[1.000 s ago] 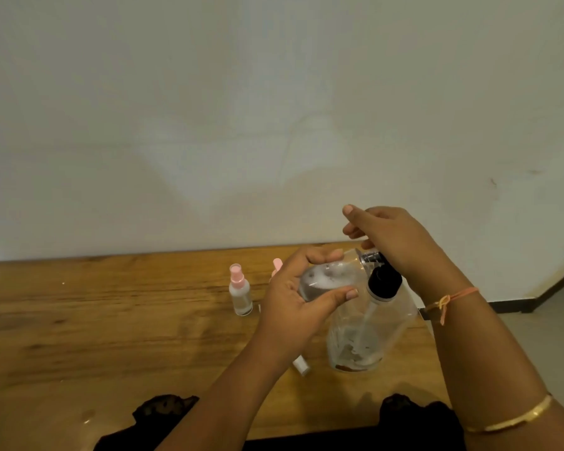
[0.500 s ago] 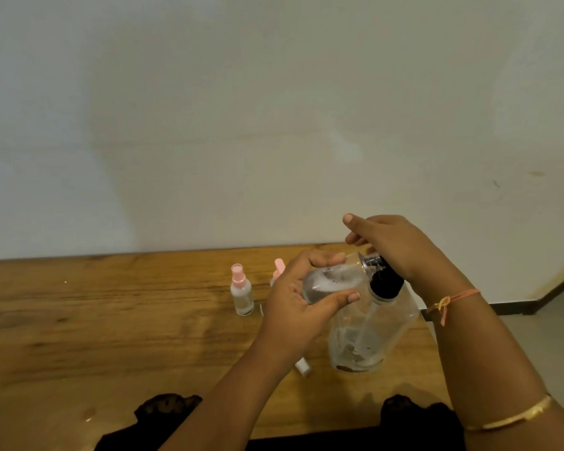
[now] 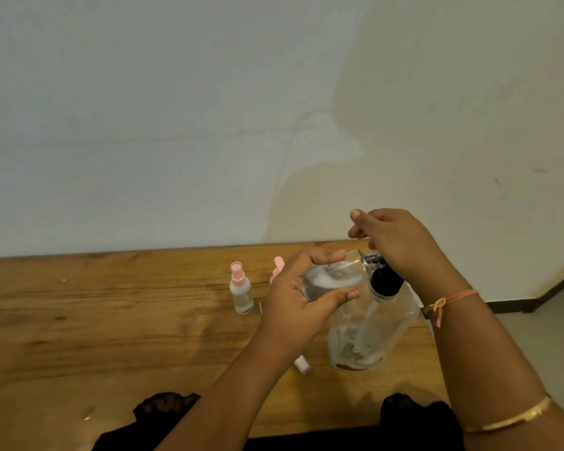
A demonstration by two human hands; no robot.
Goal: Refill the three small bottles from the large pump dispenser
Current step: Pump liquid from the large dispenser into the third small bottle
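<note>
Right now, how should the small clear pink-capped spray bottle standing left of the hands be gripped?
Take the small clear spray bottle round its body, below the narrow pink cap, probably from the person's left: it stands upright on the wooden table, with the left hand close on its right.

Plain room, domestic in look; exact type not certain. Wooden table (image 3: 111, 336) with visible grain, set against a bare off-white wall (image 3: 176, 125) with pale discoloured patches (image 3: 323, 190); dark skirting board (image 3: 508, 306) and pale floor (image 3: 560, 336) at right. Toiletry-type items present: pink-capped small bottle (image 3: 240, 289), clear pump dispenser (image 3: 372, 330).
</note>
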